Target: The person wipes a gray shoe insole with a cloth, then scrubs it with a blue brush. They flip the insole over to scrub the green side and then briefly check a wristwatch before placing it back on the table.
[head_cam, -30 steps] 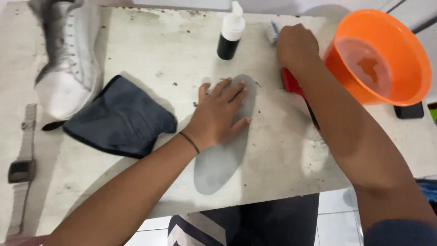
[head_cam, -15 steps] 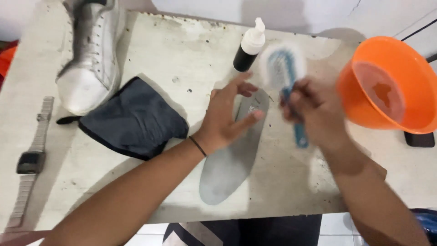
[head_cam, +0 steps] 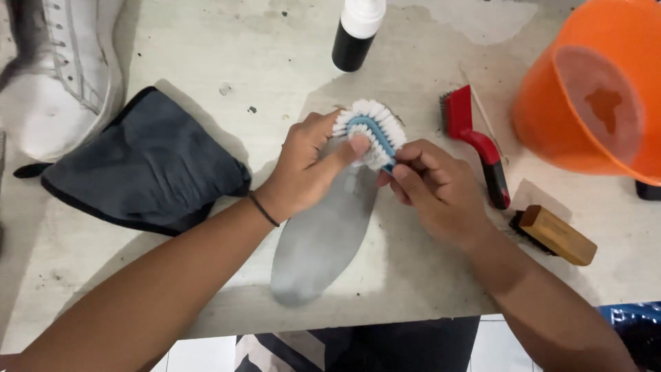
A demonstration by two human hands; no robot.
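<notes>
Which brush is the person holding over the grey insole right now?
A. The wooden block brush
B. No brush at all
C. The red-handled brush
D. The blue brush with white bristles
D: the blue brush with white bristles sits between the left hand and right hand above the grey insole, while the red-handled brush and the wooden block brush lie untouched on the table.

A home shoe-cleaning corner, by the look of it: a stained, worn surface [head_cam: 206, 55] over white floor tiles, set out with a white high-top shoe [head_cam: 58, 76], a dark cloth [head_cam: 138, 165], brushes red [head_cam: 475, 145] and wooden [head_cam: 554, 234], a small bottle [head_cam: 357, 31] and an orange basin [head_cam: 585, 96].
</notes>
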